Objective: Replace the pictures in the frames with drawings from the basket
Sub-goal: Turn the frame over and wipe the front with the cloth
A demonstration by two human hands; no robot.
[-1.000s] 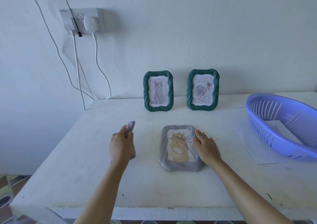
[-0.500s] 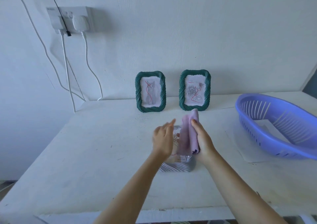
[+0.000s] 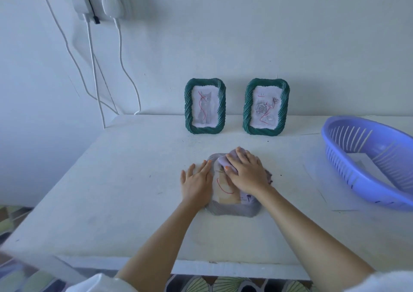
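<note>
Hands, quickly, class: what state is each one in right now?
Left hand: open, flat at the grey frame's left edge.
Right hand: open, pressing the lilac cloth onto that frame.

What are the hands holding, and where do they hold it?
Nothing is really gripped. The right hand presses flat on top of a purple cloth, against the grey frame. The left hand rests flat on the frame's left edge.

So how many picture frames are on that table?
3. Two green ones stand upright at the back, the cat frame left of the rose frame. A grey frame lies flat nearer, partly covered.
</note>
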